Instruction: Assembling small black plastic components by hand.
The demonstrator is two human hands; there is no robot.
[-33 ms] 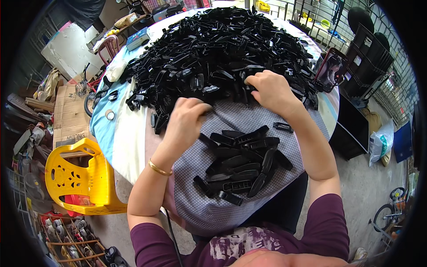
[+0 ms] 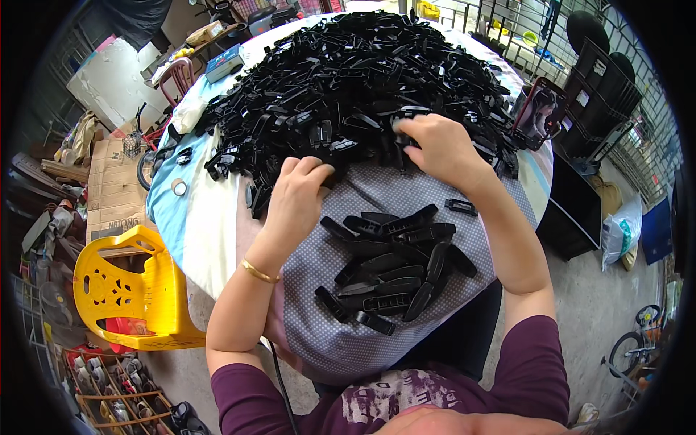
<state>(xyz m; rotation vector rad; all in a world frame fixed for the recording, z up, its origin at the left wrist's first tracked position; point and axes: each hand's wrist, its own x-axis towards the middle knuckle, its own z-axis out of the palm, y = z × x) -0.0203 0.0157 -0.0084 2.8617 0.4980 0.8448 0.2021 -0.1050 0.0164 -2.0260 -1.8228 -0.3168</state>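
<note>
A big heap of black plastic pieces, long and narrow like clips, covers the far part of the table. My left hand is at the heap's near left edge, fingers curled in, with a dark piece at their tips. To its right, my right hand has bent fingers at the heap's near edge; what lies between thumb and forefinger blends into the black heap. Nearer to me is a small loose pile of similar black pieces. One open-framed black piece lies apart, right of that pile.
The round table carries a dotted grey cloth. A roll of tape lies at its left, and a propped phone stands at the right edge. A yellow plastic chair is at the left; black crates are stacked at the right.
My left hand has shifted slightly, its fingers drawing a little left. The fingers of my right hand have moved slightly at the heap's edge. The small pile looks nearly the same.
</note>
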